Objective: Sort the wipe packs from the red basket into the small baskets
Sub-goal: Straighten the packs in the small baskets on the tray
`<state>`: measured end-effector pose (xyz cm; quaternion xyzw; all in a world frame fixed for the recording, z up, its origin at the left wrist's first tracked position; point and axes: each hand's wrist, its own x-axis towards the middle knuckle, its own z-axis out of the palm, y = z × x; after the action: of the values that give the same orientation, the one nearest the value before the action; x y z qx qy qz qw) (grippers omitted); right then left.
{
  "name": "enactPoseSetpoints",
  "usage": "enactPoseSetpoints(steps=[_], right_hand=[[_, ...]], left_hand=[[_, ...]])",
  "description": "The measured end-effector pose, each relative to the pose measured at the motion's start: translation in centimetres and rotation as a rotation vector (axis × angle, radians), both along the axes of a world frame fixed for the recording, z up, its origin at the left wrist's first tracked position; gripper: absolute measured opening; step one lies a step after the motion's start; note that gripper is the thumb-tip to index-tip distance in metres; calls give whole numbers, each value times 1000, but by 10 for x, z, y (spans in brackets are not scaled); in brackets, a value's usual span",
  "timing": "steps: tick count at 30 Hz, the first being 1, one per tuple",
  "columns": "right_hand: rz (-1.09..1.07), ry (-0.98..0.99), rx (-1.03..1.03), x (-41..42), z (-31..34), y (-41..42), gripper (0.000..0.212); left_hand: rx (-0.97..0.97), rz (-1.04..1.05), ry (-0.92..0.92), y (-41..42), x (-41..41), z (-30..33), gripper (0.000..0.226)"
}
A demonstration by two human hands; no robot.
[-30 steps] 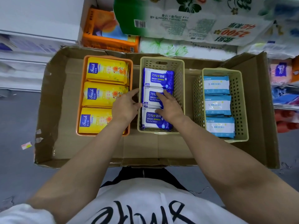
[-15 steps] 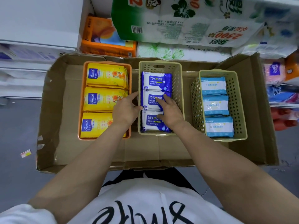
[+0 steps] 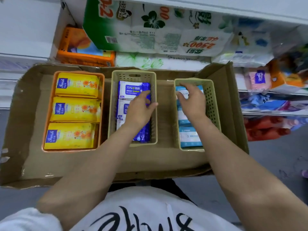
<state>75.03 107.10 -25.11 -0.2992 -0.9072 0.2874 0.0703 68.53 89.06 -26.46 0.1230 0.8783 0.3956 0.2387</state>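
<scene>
The blue alcohol wipe packs (image 3: pixel 133 90) are sitting stacked in the middle basket (image 3: pixel 134 75) under the left hand (image 3: pixel 139 109) — its fingers hanging loose, gripping nothing. The right hand (image 3: pixel 191 100) is now shifting over from there to the right basket (image 3: pixel 211 100), fingers relaxed above the light-blue packs (image 3: pixel 190 135) — sorting looks nearly finished. Yellow packs (image 3: pixel 75 110) are filling the orange basket (image 3: pixel 50 114), well left of both hands.

Left hand (image 3: pixel 139 109) over the blue wipe packs (image 3: pixel 133 90); right hand (image 3: pixel 191 100) over the right basket (image 3: pixel 211 100).
</scene>
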Motion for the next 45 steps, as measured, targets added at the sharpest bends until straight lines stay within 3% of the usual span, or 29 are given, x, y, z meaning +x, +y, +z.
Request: enactPoseSetpoints(steps=[4,7,12,26,35,41,45], right_hand=[[-21,-138,-41,30,-17,64,41],[106,-227,-42,32,-36,87,46],[316,-360,17,23,-60,99,56],[392,-230,94,51,-52,103,50],[435,-367,87,75,-53,93,52],[457,-245,118,88,-46,72,51],[577,-321,142,105,-52,55,47]], left_hand=[[25,-29,-133,59,25,-13,55],[-54,-12,-146,85,31,-29,60],[-28,69,-212,103,32,-44,65],[34,169,-334,104,33,-41,67],[-1,149,-240,101,32,-39,66],[-34,164,-192,87,23,-40,64],[-96,114,-124,85,19,-37,62]])
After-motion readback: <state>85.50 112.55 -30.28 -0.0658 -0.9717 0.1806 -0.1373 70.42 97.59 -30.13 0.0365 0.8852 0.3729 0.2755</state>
